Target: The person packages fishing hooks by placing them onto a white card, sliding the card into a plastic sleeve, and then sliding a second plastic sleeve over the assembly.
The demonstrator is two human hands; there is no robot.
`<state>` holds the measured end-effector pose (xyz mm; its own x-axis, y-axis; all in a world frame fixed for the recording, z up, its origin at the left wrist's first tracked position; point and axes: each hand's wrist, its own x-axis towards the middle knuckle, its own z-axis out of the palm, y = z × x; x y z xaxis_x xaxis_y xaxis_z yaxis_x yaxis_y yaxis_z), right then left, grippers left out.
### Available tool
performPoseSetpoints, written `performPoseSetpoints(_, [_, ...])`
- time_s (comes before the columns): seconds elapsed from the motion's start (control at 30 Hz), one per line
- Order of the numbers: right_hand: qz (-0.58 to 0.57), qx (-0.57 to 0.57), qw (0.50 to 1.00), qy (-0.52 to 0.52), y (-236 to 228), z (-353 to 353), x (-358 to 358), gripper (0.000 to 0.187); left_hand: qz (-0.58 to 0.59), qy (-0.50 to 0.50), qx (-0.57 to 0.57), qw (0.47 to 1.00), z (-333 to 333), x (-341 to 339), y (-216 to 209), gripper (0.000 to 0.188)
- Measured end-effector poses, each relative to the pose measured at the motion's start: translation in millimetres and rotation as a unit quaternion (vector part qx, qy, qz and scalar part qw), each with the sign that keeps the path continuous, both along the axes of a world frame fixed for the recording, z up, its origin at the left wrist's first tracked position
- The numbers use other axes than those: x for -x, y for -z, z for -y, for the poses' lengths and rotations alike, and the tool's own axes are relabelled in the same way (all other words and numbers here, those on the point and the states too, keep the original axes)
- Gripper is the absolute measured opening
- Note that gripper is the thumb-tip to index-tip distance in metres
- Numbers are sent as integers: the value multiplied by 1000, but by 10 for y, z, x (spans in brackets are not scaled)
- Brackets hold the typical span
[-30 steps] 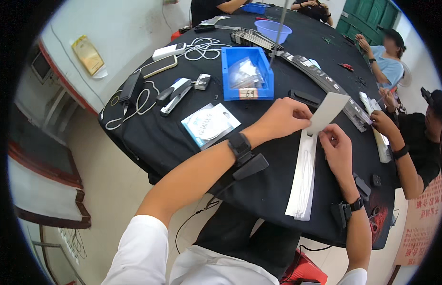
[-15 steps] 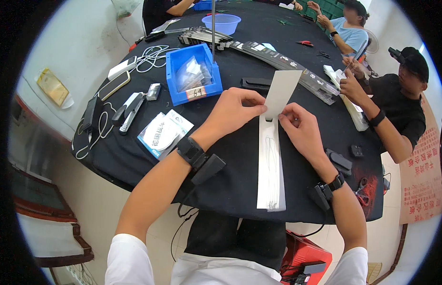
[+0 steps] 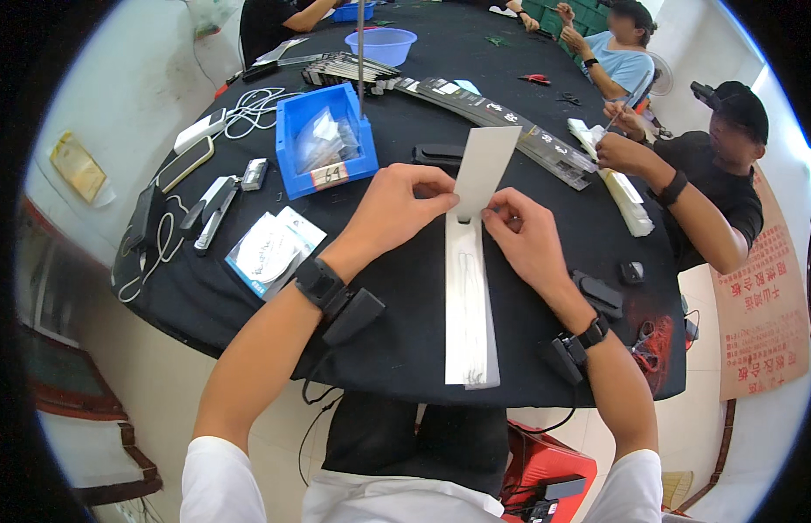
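Note:
A long narrow white card (image 3: 463, 305) in a clear sleeve lies toward me on the black tabletop, with thin looped line visible along it. Its pale top flap (image 3: 487, 166) stands up beyond a small dark slot. My left hand (image 3: 404, 205) pinches the left edge at the base of this flap between thumb and fingers. On the opposite edge, my right hand (image 3: 529, 240) is closed with thumb and forefinger at the same height. Both wrists wear black bands with small black boxes.
Left of my hands stand a blue bin (image 3: 323, 179) of clear packets, a stapler (image 3: 212, 213) and a flat packet (image 3: 270, 253). Beyond lie long dark packages (image 3: 501, 122). Scissors (image 3: 643, 340) with red threads lie at right. A co-worker (image 3: 715, 166) sits on the right.
The whole view has shifted a little, so the scene sits further left in the picture. Both hands keep their hold at the base of the card's flap.

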<state>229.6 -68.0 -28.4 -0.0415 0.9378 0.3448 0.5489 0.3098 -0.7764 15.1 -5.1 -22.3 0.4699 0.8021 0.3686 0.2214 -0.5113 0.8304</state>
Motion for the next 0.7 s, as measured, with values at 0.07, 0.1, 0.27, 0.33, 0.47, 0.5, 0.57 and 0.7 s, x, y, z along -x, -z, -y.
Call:
performPoseSetpoints(0.07, [15, -9, 1000, 1, 27, -6, -29, 14, 2, 1, -40, 999, -27, -12, 38, 22])
performPoseSetpoints(0.1, [20, -8, 1000, 0, 11, -2, -17, 14, 5, 5, -40, 999, -16, -13, 22, 22])
performPoseSetpoints(0.27, [28, -4, 1000, 8, -19, 14, -9, 15, -20, -25, -35, 999, 43, -23, -25, 23])
performPoseSetpoints(0.33, [29, -15, 999, 4, -15, 4, 12, 14, -16, -26, -54, 998, 27, -2, -4, 23])
performPoseSetpoints(0.47, [21, -10, 1000, 4, -33, 23, -24, 14, -22, -22, -46, 998, 41, -38, -31, 22])
performPoseSetpoints(0.5, [18, -1, 1000, 3, -34, 22, -12, 14, -22, -21, -42, 999, 45, -31, -28, 22])
performPoseSetpoints(0.57, [15, 8, 1000, 3, -39, 22, -8, 14, -21, -20, -39, 999, 39, -31, -19, 22])
performPoseSetpoints(0.7, [25, -8, 1000, 1, -59, 22, 0, 14, -26, -23, -39, 999, 35, -27, -23, 21])
